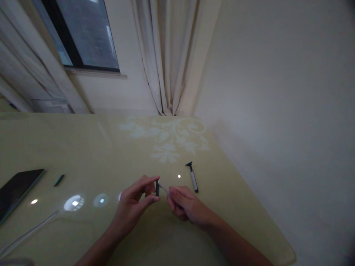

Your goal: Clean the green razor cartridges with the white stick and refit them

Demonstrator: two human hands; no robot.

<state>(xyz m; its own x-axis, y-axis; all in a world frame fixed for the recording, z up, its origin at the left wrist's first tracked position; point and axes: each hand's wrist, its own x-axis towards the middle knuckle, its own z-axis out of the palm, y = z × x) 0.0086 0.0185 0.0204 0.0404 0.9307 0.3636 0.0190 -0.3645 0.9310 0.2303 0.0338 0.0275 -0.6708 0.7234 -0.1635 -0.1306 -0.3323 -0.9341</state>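
Between the thumb and fingertips of my left hand [138, 195] is a small dark green razor blade cartridge [157, 188], held upright by its two ends above the table. My right hand [187, 203] pinches a thin white stick that looks like a cotton swab [164, 189]. Its pale tip touches or nearly touches the upper part of the cartridge; which of the two I cannot tell. Just beyond my right hand a razor [193, 178] with a grey and black handle lies on the table, its dark head pointing away from me.
Another small dark green strip [58, 180] lies at the left of the glossy yellowish table [83, 147], near a dark tablet-like slab [19, 190]. A white cable [33, 229] runs in from the lower left. A wall [277, 111] borders the right edge; curtains [166, 55] hang behind.
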